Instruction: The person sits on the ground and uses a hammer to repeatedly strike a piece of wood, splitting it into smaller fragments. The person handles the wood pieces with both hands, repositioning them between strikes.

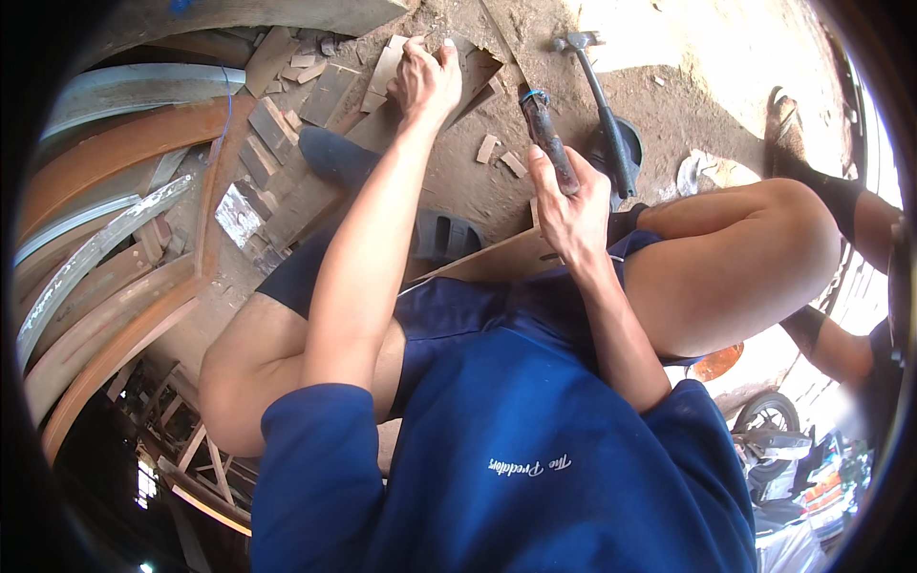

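My right hand (573,208) grips the dark, worn handle (548,140) of a tool with blue binding near its top. A long, narrow blade (507,50) runs up from it, seen nearly edge-on; its exact kind is unclear. My left hand (426,82) is at the top centre, fingers curled, over pale and brown wood pieces (476,68); whether it holds one is hidden. Right of the bladed tool, a claw hammer (602,107) lies with its black grip across a dark sandal (629,147). A wooden board (494,258) lies between my legs.
Wood offcuts (329,93) and small blocks (487,148) litter the dirt ground. Curved wooden frame parts (129,157) are stacked at the left. Another person's foot (786,129) and legs are at the right, near a parked motorcycle (774,437) lower down. A crumpled scrap (689,175) lies nearby.
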`<state>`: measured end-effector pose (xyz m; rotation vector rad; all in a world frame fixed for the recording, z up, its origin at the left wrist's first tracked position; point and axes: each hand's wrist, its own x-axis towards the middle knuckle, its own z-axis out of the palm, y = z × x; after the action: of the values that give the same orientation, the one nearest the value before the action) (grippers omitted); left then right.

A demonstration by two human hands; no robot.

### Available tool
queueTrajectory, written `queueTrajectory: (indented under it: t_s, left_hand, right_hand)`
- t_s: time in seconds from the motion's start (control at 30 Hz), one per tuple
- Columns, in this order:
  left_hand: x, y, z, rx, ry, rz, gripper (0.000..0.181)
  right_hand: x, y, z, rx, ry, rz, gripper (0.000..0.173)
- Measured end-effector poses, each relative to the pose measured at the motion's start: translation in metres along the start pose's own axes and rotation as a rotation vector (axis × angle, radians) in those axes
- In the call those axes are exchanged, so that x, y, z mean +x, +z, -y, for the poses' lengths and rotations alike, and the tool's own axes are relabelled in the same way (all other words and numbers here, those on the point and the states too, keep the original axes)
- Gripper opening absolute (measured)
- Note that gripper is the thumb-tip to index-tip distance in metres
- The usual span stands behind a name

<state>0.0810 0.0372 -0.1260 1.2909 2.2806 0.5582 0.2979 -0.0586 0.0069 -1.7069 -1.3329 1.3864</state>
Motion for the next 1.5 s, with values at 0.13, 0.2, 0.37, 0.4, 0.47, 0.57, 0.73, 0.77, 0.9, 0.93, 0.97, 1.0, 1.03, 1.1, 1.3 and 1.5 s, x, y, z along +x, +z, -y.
queueTrajectory:
  t_s: [0.13, 0.2, 0.37, 0.4, 0.47, 0.57, 0.73, 0.77, 0.9, 0.93, 0.97, 1.0, 1.03, 1.1, 1.3, 1.5]
  left_hand:
    - [-0.011, 0.008, -0.003, 0.197, 0.141, -0.133, 0.051]
    - [-0.009, 0.006, 0.001, 0.192, 0.172, -0.109, 0.053]
    - [-0.003, 0.003, 0.003, 0.235, 0.287, -0.087, 0.05]
    - [-0.001, 0.003, 0.001, 0.248, 0.283, -0.081, 0.05]
    - [-0.001, 0.004, 0.0, 0.257, 0.265, -0.068, 0.05]
    - [-0.002, 0.004, -0.001, 0.294, 0.25, -0.058, 0.05]
    - [-0.001, 0.002, -0.004, 0.355, 0.201, -0.023, 0.048]
    - [-0.002, 0.002, -0.003, 0.361, 0.196, -0.024, 0.048]
    - [-0.004, 0.001, -0.003, 0.338, 0.234, -0.06, 0.047]
    - [-0.004, 0.001, -0.003, 0.339, 0.224, -0.049, 0.047]
    - [-0.003, 0.001, -0.004, 0.341, 0.214, -0.038, 0.047]
    - [-0.003, 0.002, -0.004, 0.345, 0.206, -0.029, 0.047]
    - [-0.002, 0.003, -0.002, 0.341, 0.208, -0.042, 0.047]
    - [-0.002, 0.005, -0.004, 0.331, 0.212, -0.069, 0.047]
    - [-0.001, 0.004, -0.008, 0.376, 0.135, 0.031, 0.048]
    - [-0.004, 0.002, -0.008, 0.276, 0.218, -0.137, 0.043]
  right_hand:
    - [0.002, -0.013, 0.013, -0.033, 0.046, 0.052, 0.038]
    - [0.002, -0.019, 0.02, -0.037, 0.036, 0.058, 0.037]
    - [0.002, -0.021, 0.019, -0.011, 0.106, 0.088, 0.037]
    - [0.004, -0.019, 0.019, 0.011, 0.128, 0.089, 0.037]
    - [0.007, -0.015, 0.019, 0.052, 0.142, 0.096, 0.038]
    - [0.011, -0.009, 0.016, 0.097, 0.142, 0.113, 0.037]
    - [0.02, -0.011, 0.032, 0.087, 0.14, 0.139, 0.036]
    - [0.02, -0.012, 0.034, 0.043, 0.125, 0.15, 0.036]
    - [0.025, -0.022, 0.041, -0.067, 0.111, 0.206, 0.036]
    - [0.025, -0.026, 0.044, -0.078, 0.121, 0.226, 0.037]
    - [0.024, -0.029, 0.047, -0.069, 0.141, 0.235, 0.037]
    - [0.023, -0.032, 0.051, -0.056, 0.16, 0.242, 0.037]
    - [0.021, -0.035, 0.053, -0.043, 0.178, 0.25, 0.037]
    - [0.019, -0.037, 0.058, -0.03, 0.186, 0.261, 0.038]
    - [0.03, -0.025, 0.063, -0.087, 0.182, 0.254, 0.036]
    - [0.006, -0.053, 0.086, -0.111, 0.152, 0.269, 0.028]
